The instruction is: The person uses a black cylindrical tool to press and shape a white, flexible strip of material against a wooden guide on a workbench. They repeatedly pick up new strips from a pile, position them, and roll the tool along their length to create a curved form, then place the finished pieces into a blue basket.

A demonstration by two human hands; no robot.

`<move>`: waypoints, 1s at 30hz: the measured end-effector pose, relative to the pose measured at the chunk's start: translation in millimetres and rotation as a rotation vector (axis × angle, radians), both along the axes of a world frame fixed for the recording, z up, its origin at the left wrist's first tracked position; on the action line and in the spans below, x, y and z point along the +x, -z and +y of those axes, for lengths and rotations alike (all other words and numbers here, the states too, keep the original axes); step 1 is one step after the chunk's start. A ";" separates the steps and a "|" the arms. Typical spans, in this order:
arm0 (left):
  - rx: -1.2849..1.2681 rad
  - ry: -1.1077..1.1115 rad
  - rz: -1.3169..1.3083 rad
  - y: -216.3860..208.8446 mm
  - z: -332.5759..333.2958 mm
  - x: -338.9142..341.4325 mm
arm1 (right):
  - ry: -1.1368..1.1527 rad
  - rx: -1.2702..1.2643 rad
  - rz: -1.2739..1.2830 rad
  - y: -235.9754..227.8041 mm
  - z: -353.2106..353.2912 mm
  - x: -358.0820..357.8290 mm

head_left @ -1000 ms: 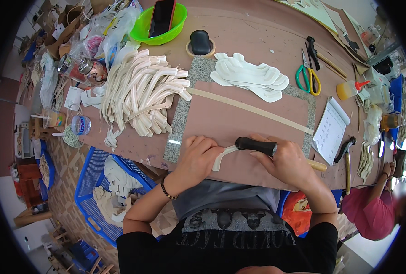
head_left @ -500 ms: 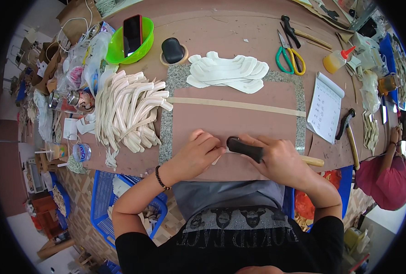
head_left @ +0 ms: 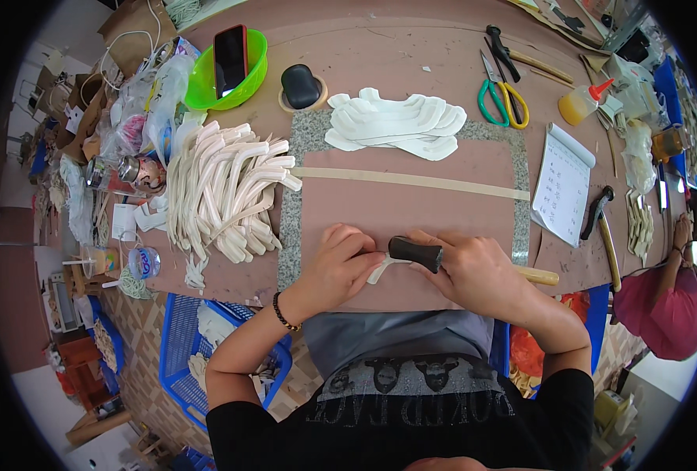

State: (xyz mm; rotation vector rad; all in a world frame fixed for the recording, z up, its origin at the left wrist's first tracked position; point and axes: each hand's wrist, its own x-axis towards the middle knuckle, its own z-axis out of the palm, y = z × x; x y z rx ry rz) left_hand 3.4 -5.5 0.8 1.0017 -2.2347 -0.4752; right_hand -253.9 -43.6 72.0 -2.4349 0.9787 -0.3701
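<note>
In my right hand (head_left: 474,265) is a hammer (head_left: 413,250) with a dark head and a pale wooden handle that sticks out past the wrist. A curved white strip (head_left: 379,272) lies under the hammer head, close to the front table edge. Thumb and fingers of my left hand (head_left: 341,263) pinch the strip's side; part of it is hidden by the fingers and the head. Beyond both hands, a flat tan band (head_left: 411,180) crosses the grey stone slab (head_left: 291,220). A stack of white shaped pieces (head_left: 395,123) lies on the slab's far side.
Left of the slab rises a heap of pale folded strips (head_left: 227,196). A green bowl (head_left: 256,74) holds a phone. Scissors (head_left: 491,104), a glue bottle (head_left: 576,107), a notepad (head_left: 562,184) and a second hammer (head_left: 597,216) lie rightward. A co-worker's red sleeve (head_left: 662,310) shows far right.
The hammer head has shifted slightly and more of the white strip shows beside my left fingers. The whole view has moved a little. Both hands keep their holds.
</note>
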 end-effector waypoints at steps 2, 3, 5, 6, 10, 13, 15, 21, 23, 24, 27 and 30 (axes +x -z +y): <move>-0.050 0.033 -0.080 -2.8 0.1 -1.8 | 0.002 -0.001 0.005 -2.1 0.4 1.0; -0.075 0.049 -0.121 -5.2 0.7 -3.1 | 0.005 -0.013 0.000 -3.7 0.0 1.4; -0.112 0.064 -0.235 -10.6 3.4 -5.5 | 0.011 -0.033 -0.011 -4.8 -0.4 1.7; -0.130 0.072 -0.292 -11.5 5.0 -6.4 | 0.008 -0.026 -0.014 -3.4 -0.4 2.3; -0.132 -0.049 -0.257 -11.4 11.8 -8.5 | -0.006 -0.017 -0.018 1.0 0.1 5.3; -0.076 -0.204 -0.101 -9.1 14.5 -8.7 | -0.013 -0.024 -0.010 2.1 -0.5 4.8; -0.011 -0.200 -0.025 -1.7 16.6 -5.2 | -0.014 -0.023 -0.004 2.4 0.0 5.1; -0.109 -0.059 -0.167 -4.1 14.5 -7.9 | -0.010 -0.036 -0.028 0.1 -2.3 6.3; -0.118 -0.035 -0.238 -10.6 16.6 -9.7 | 0.005 -0.020 -0.045 -4.1 -1.1 8.7; -0.122 -0.024 -0.274 -12.1 17.7 -9.9 | -0.009 -0.017 -0.039 -1.7 -0.6 9.1; -0.125 0.025 -0.338 -15.2 17.7 -9.0 | -0.023 -0.035 -0.035 0.4 -2.4 8.5; -0.170 -0.017 -0.368 -14.1 20.3 -10.9 | -0.015 -0.042 -0.049 0.0 -2.5 8.8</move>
